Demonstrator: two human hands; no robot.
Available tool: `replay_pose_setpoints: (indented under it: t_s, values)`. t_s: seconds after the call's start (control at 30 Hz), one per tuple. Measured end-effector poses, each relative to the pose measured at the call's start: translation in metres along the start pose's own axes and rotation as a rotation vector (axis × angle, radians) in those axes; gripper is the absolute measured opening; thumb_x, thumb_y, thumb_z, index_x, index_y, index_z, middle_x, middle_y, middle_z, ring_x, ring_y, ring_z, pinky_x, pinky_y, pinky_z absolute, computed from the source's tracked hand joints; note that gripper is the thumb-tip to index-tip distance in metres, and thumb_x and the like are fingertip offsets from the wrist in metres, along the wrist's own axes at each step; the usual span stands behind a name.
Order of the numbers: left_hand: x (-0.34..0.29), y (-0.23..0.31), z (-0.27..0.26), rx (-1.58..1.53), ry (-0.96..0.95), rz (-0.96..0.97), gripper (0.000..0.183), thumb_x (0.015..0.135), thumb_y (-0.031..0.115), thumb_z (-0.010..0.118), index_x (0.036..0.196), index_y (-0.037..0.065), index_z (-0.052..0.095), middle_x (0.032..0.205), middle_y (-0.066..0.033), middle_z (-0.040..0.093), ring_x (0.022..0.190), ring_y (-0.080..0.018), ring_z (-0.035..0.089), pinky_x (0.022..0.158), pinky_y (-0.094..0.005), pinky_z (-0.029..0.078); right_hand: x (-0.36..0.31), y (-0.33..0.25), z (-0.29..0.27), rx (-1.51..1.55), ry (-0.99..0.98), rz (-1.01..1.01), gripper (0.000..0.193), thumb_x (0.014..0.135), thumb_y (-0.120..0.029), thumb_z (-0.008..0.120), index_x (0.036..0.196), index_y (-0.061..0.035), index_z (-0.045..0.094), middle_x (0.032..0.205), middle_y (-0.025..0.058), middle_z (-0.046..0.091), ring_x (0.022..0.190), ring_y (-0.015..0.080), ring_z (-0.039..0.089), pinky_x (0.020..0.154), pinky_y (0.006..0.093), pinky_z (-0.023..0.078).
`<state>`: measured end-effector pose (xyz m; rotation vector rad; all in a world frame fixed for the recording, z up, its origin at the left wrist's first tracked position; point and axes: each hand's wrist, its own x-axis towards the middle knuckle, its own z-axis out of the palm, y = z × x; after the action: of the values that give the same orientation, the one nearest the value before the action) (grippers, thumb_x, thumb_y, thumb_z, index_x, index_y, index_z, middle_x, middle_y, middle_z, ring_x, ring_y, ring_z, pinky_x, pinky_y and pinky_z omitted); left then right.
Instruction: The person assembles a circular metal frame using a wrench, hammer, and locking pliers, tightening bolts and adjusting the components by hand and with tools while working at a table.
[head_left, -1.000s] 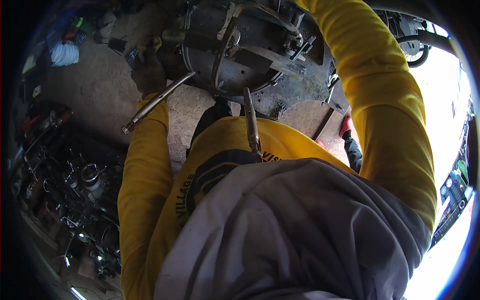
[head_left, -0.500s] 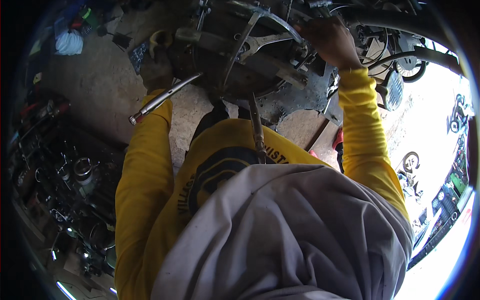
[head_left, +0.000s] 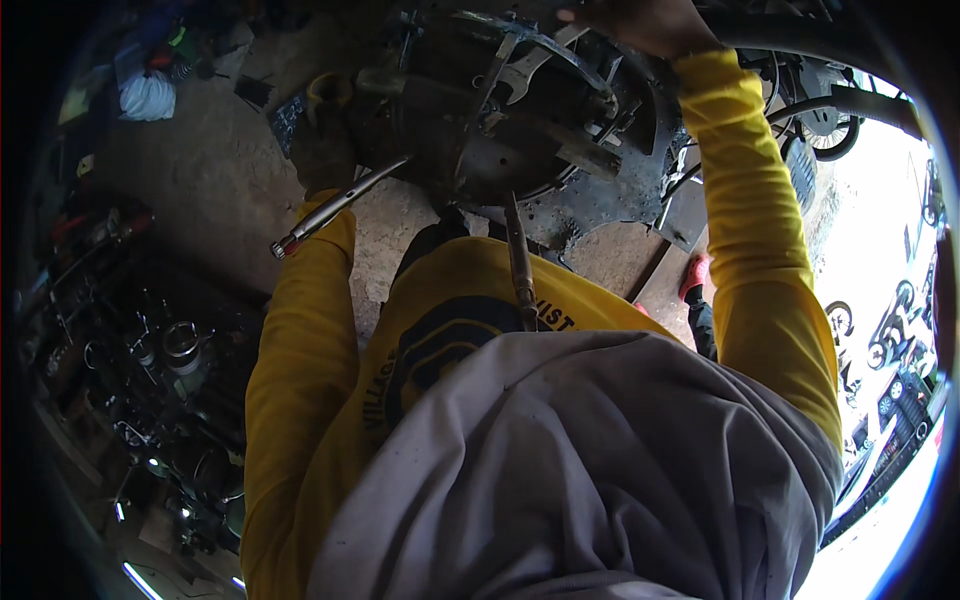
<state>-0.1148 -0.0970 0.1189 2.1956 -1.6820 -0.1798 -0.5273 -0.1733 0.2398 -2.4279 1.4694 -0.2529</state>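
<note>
While the right hand (head_left: 652, 22) is by a wrench (head_left: 530, 68), grip unclear | left hand (head_left: 322, 152): too dark to tell

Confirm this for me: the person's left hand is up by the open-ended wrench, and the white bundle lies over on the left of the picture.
One correction: the hand up by the open-ended wrench is the right hand, as the head view shows; the left hand is farther left. The white bundle does lie over on the left.
</note>
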Motion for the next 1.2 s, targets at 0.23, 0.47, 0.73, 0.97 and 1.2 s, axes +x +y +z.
replay_pose_setpoints:
  t_s: [0.23, 0.47, 0.73, 0.97, 1.2]
  values:
    - [-0.003, 0.017, -0.014, -0.141, -0.066, -0.206, 0.062, 0.092, 0.056, 0.048, 0.115, 0.001, 0.064, 0.111, -0.0292, 0.064, 0.106, -0.05, 0.058, 0.09, -0.0553, 0.045, 0.064, 0.005, 0.017, -0.08, -0.002, -0.393, 0.035, 0.081, -0.04, 0.069, 0.081, -0.0054, 0.068, 0.077, 0.0169, 0.063, 0.076, 0.0352, 0.06, 0.072, 0.045, 0.05]
    - [-0.003, 0.01, -0.008, -0.026, 0.066, 0.078, 0.047, 0.092, 0.044, 0.052, 0.107, 0.002, 0.065, 0.105, -0.0281, 0.065, 0.098, -0.0467, 0.061, 0.083, -0.0511, 0.048, 0.127, -0.002, 0.048, 0.252, -0.246, -0.442, 0.024, 0.086, -0.028, 0.063, 0.073, -0.0079, 0.064, 0.072, 0.0143, 0.059, 0.07, 0.0324, 0.058, 0.073, 0.0468, 0.05]
    - [0.0, -0.016, 0.008, 0.076, 0.05, 0.058, 0.037, 0.096, 0.041, 0.05, 0.11, 0.01, 0.064, 0.104, -0.0294, 0.064, 0.086, -0.0485, 0.064, 0.074, -0.0564, 0.051, 0.024, -0.006, 0.041, -0.422, 0.228, -0.516, 0.026, 0.09, -0.032, 0.063, 0.078, -0.0105, 0.071, 0.071, 0.0095, 0.062, 0.068, 0.0314, 0.061, 0.066, 0.042, 0.051]
    - [-0.008, -0.002, -0.001, 0.0, 0.043, -0.033, 0.055, 0.091, 0.05, 0.054, 0.113, 0.002, 0.064, 0.108, -0.0282, 0.065, 0.101, -0.0472, 0.062, 0.087, -0.052, 0.048, -0.089, -0.02, 0.06, -0.026, 0.107, 0.055, 0.012, 0.094, -0.015, 0.06, 0.096, -0.0109, 0.071, 0.083, 0.0092, 0.066, 0.077, 0.029, 0.063, 0.068, 0.0423, 0.051]
    - [0.004, -0.006, 0.002, -0.077, -0.041, -0.098, 0.056, 0.094, 0.053, 0.048, 0.113, 0.003, 0.063, 0.107, -0.0322, 0.063, 0.099, -0.0519, 0.059, 0.085, -0.0565, 0.046, -0.037, 0.028, 0.023, -0.191, 0.203, -0.179, 0.017, 0.091, -0.018, 0.063, 0.105, -0.0107, 0.07, 0.093, 0.0083, 0.07, 0.079, 0.0273, 0.066, 0.071, 0.0398, 0.053]
